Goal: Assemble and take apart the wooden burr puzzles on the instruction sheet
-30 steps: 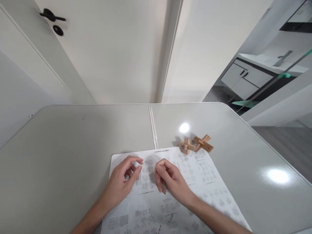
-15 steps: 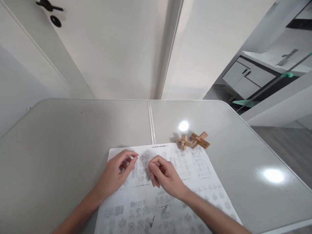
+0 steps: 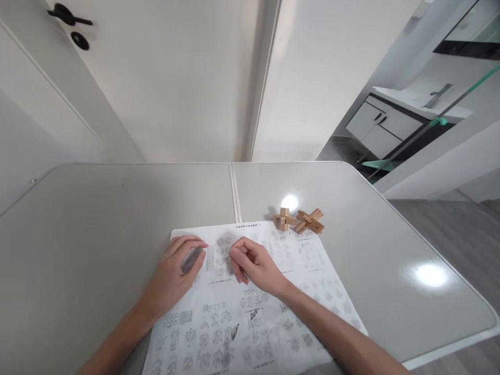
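Note:
My left hand [image 3: 172,273] hovers over or rests on the left edge of a white printed sheet [image 3: 273,307]; I cannot tell which. Its fingers are curved, with a gap between thumb and fingertips and nothing seen in it. To its right, above the sheet, my right hand [image 3: 255,265] is curled, thumb pressed to the forefinger; whatever it may hold is hidden. Beyond the sheet's far right part are two wooden interlocking puzzles: a compact cross-shaped one [image 3: 284,220] and a flatter one of crossed slats [image 3: 309,222].
A pale grey table [image 3: 97,219] with a seam down its far half carries the sheet. Behind it stands a white door [image 3: 175,78] with a black handle [image 3: 70,15]. At the far right, a washbasin cabinet [image 3: 385,125] shows through an opening.
The whole view has shifted slightly, so table and puzzles appear further left. My left hand has drawn a little away from my right, its thumb-finger gap wider. The right hand keeps its curl.

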Demonstrator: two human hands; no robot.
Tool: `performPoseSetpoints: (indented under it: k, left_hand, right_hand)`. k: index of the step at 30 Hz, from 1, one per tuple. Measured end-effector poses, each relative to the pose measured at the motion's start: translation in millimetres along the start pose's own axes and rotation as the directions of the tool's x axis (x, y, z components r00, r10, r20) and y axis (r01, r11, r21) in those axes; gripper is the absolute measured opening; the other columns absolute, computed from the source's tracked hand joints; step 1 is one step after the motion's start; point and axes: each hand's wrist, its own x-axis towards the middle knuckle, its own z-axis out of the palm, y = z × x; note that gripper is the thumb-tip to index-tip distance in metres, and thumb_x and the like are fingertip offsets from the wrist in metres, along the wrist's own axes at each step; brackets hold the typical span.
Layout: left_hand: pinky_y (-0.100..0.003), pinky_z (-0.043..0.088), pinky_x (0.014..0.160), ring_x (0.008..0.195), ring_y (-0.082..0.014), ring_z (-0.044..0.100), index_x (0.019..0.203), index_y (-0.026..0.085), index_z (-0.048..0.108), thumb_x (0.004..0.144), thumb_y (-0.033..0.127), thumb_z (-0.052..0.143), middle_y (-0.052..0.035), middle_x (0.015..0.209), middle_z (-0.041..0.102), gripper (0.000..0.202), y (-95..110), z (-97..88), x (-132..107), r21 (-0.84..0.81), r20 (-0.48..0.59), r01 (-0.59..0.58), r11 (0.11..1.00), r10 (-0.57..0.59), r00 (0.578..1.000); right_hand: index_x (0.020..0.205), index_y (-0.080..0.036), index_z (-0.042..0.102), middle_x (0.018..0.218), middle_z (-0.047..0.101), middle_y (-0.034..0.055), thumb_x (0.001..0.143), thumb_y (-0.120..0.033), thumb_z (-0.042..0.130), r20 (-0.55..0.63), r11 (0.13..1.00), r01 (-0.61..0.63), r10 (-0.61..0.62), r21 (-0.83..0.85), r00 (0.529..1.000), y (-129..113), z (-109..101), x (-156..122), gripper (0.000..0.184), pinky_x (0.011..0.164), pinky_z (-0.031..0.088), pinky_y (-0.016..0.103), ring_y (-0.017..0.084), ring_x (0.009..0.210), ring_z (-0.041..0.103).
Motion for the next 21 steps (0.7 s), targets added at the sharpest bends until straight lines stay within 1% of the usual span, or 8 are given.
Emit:
performPoseSetpoints:
  k: [1, 4, 7, 10, 13, 15, 19, 21]
  left_hand:
    - [-0.036, 0.051, 0.100, 0.111, -0.0236, 0.064, 0.105, 0.025, 0.069, 0.101, 0.037, 0.056, -0.0049, 0.115, 0.069, 0.018, -0.9, 0.5, 0.6, 0.010, 0.003, -0.014, 1.000, 0.014, 1.000]
    - [-0.038, 0.052, 0.099, 0.111, -0.0242, 0.064, 0.106, 0.026, 0.068, 0.102, 0.038, 0.054, -0.0048, 0.114, 0.069, 0.019, -3.4, 1.4, 1.3, 0.026, 0.021, -0.042, 0.999, 0.042, 0.999]
    - [-0.038, 0.052, 0.099, 0.111, -0.0236, 0.063, 0.108, 0.026, 0.066, 0.103, 0.037, 0.054, -0.0044, 0.115, 0.068, 0.017, -5.6, 2.1, 0.5, 0.040, 0.027, -0.071, 0.997, 0.070, 0.997]
    - [-0.038, 0.051, 0.099, 0.112, -0.0232, 0.062, 0.108, 0.026, 0.066, 0.104, 0.036, 0.054, -0.0041, 0.116, 0.067, 0.016, -7.6, 3.1, -0.3, 0.051, 0.028, -0.087, 0.995, 0.085, 0.996]
    - [-0.038, 0.051, 0.099, 0.112, -0.0233, 0.062, 0.108, 0.026, 0.066, 0.104, 0.036, 0.053, -0.0039, 0.116, 0.067, 0.016, -8.5, 4.2, -0.5, 0.059, 0.027, -0.104, 0.993, 0.102, 0.994]
    - [-0.038, 0.050, 0.099, 0.111, -0.0234, 0.063, 0.108, 0.026, 0.066, 0.104, 0.035, 0.053, -0.0040, 0.116, 0.067, 0.016, -8.5, 4.6, -0.3, 0.060, 0.023, -0.119, 0.991, 0.118, 0.993]
    - [-0.037, 0.052, 0.098, 0.110, -0.0234, 0.064, 0.107, 0.026, 0.066, 0.104, 0.036, 0.054, -0.0039, 0.115, 0.068, 0.016, -8.4, 4.7, -0.1, 0.064, 0.015, -0.117, 0.991, 0.116, 0.993]
    - [-0.037, 0.052, 0.097, 0.110, -0.0235, 0.063, 0.107, 0.026, 0.067, 0.104, 0.035, 0.053, -0.0040, 0.114, 0.068, 0.016, -8.7, 4.9, 0.1, 0.066, 0.013, -0.121, 0.990, 0.121, 0.993]
  right_hand:
    - [0.085, -0.023, 0.053, 0.055, 0.059, -0.0077, 0.103, -0.053, 0.058, 0.012, 1.000, 0.008, -0.008, 0.008, 1.000, 0.6, -0.7, -0.4, 0.035, 0.047, 0.036, 0.023, 0.009, 0.042, 0.044]
    - [0.085, -0.023, 0.053, 0.056, 0.059, -0.0069, 0.104, -0.052, 0.058, 0.042, 0.999, 0.031, -0.032, 0.022, 0.999, 2.2, -5.0, -3.4, 0.036, 0.047, 0.037, 0.024, 0.009, 0.042, 0.044]
    - [0.079, -0.023, 0.050, 0.049, 0.056, -0.0076, 0.105, -0.052, 0.055, 0.041, 1.000, 0.031, -0.031, -0.004, 0.999, 2.6, -13.9, -8.9, 0.039, 0.047, 0.034, 0.024, 0.008, 0.040, 0.040]
    - [0.071, -0.024, 0.046, 0.042, 0.047, -0.0091, 0.106, -0.052, 0.054, -0.004, 0.997, 0.020, -0.021, -0.077, 1.000, 1.5, -26.0, -14.8, 0.046, 0.046, 0.029, 0.024, 0.008, 0.039, 0.034]
    - [0.067, -0.024, 0.043, 0.041, 0.040, -0.0098, 0.105, -0.055, 0.054, -0.073, 0.991, 0.014, -0.024, -0.130, 0.997, 0.5, -34.3, -18.1, 0.050, 0.044, 0.024, 0.025, 0.008, 0.038, 0.029]
    - [0.066, -0.024, 0.042, 0.044, 0.039, -0.0098, 0.104, -0.056, 0.055, -0.100, 0.989, 0.006, -0.021, -0.145, 0.995, 0.5, -35.2, -18.4, 0.051, 0.044, 0.023, 0.025, 0.008, 0.039, 0.029]
    - [0.066, -0.023, 0.042, 0.048, 0.042, -0.0085, 0.104, -0.055, 0.057, -0.089, 0.978, 0.020, -0.039, -0.208, 0.995, 1.2, -30.3, -16.9, 0.051, 0.047, 0.024, 0.025, 0.008, 0.043, 0.031]
    - [0.066, -0.023, 0.042, 0.049, 0.043, -0.0082, 0.103, -0.055, 0.057, -0.093, 0.976, 0.019, -0.040, -0.215, 0.995, 0.9, -28.7, -16.5, 0.051, 0.047, 0.025, 0.025, 0.008, 0.044, 0.032]
